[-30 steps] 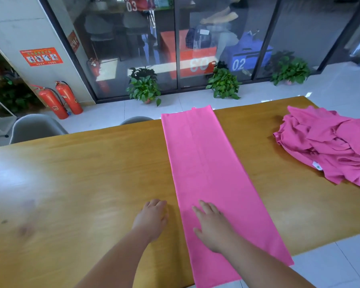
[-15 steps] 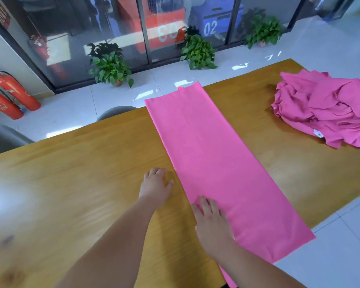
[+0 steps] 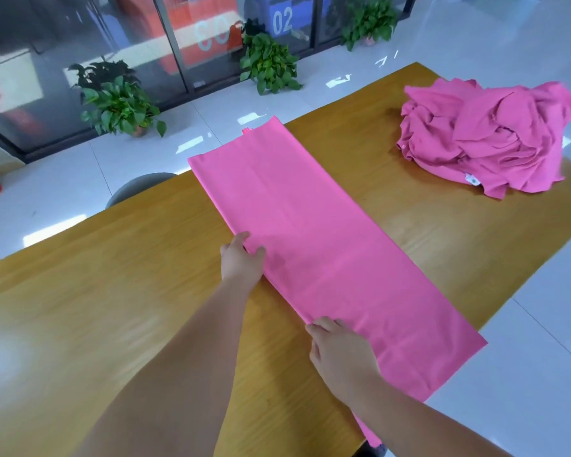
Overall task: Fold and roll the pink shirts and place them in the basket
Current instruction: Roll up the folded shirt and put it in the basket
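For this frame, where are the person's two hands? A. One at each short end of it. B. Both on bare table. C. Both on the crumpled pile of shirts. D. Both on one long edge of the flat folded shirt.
D: the left hand and right hand both grip the same long edge of the folded shirt on the table; the crumpled pile lies apart, untouched.

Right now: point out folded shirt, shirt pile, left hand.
folded shirt (image 3: 327, 252): head view, middle of the flat strip.
shirt pile (image 3: 488, 140): head view, crumpled middle of the heap.
left hand (image 3: 241, 267): head view, back of the hand.
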The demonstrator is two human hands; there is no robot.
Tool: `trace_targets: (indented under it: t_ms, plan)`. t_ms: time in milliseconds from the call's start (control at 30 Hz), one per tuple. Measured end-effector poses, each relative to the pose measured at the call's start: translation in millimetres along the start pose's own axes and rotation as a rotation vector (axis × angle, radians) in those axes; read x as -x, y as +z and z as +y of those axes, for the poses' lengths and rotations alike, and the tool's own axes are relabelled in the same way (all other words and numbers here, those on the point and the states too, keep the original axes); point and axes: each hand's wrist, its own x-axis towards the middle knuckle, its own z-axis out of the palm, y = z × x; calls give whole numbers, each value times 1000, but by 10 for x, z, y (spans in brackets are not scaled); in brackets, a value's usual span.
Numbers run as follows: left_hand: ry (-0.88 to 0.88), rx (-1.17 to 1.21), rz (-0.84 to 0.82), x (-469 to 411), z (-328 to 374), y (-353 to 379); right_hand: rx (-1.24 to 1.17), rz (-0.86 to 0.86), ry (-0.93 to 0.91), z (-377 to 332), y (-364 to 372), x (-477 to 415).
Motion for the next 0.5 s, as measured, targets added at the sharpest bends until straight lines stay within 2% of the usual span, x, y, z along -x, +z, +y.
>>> trace_targets:
  t_ms: [200,500]
  plan:
    - [-63,84,33,-99,29,-19,-147,59,57,69,-48,32]
    - [-139,176,-45,171,-277,-328,-141,17,-80,-18,119,205]
